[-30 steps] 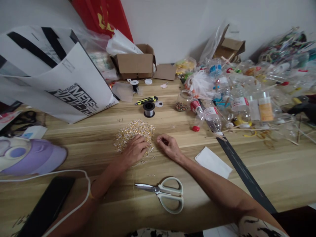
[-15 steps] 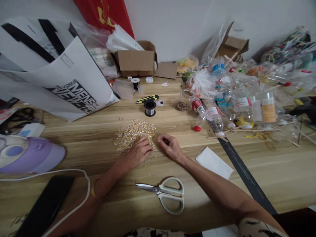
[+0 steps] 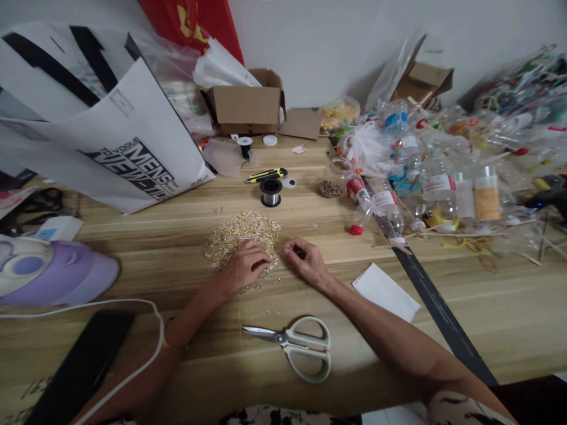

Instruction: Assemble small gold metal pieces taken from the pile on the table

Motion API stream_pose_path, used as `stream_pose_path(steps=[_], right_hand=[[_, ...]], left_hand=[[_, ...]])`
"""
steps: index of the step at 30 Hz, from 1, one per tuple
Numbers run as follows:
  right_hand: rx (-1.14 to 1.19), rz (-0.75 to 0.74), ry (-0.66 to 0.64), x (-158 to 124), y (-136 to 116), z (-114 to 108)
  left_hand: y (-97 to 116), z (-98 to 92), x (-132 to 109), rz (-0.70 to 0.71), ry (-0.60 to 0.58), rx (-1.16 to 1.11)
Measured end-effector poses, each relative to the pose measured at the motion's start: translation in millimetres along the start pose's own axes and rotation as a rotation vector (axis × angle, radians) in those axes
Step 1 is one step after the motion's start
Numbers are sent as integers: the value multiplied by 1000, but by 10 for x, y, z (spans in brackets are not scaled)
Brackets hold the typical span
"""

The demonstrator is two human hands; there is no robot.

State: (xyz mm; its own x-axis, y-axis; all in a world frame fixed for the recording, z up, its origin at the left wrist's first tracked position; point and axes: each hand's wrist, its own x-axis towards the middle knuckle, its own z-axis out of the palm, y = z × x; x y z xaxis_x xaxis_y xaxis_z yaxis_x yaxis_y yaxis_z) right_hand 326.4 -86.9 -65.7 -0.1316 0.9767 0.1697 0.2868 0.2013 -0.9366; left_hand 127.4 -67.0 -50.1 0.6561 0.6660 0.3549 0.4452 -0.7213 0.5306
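Observation:
A loose heap of small gold and silver beads or links [image 3: 241, 230] lies on the wooden table. My left hand [image 3: 245, 265] rests against the heap's near right side, its fingers bent together; what they pinch, if anything, is too small to name. Just right of the heap, my right hand [image 3: 306, 261] lies with curled fingers, and their contents are hidden. Below my left hand stretches a thin chain [image 3: 259, 287], with a short chain piece [image 3: 273, 311] nearer to me. Scissors [image 3: 290, 345] with pale handles lie in front of both hands, blades pointing left.
Behind the heap are a wire spool [image 3: 270, 193] and a yellow-black utility knife [image 3: 266, 175]. A jar of beads [image 3: 334, 177] stands beside many plastic bottles [image 3: 387, 206]. Folded white paper [image 3: 386, 292] lies right; a phone [image 3: 84, 366] and white cable [image 3: 155, 330] lie left.
My left hand has shifted slightly up and left, and more of the thin chain below it shows. My right hand stays nearly in place. The view has moved slightly.

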Motion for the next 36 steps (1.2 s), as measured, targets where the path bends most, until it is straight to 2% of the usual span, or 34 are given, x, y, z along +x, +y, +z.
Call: stream_pose_path(steps=[8,16,36], right_hand=[[-12,0,-7,-5,-3,-8],[-16,1,1,-3,-11,-4],[8,2,1,6,3,-3]], left_hand=[[-37,-3,-16,16,46,-38],[-42,-10,-19,-79,88,-87],[-83,-8,11,25,99,-84]])
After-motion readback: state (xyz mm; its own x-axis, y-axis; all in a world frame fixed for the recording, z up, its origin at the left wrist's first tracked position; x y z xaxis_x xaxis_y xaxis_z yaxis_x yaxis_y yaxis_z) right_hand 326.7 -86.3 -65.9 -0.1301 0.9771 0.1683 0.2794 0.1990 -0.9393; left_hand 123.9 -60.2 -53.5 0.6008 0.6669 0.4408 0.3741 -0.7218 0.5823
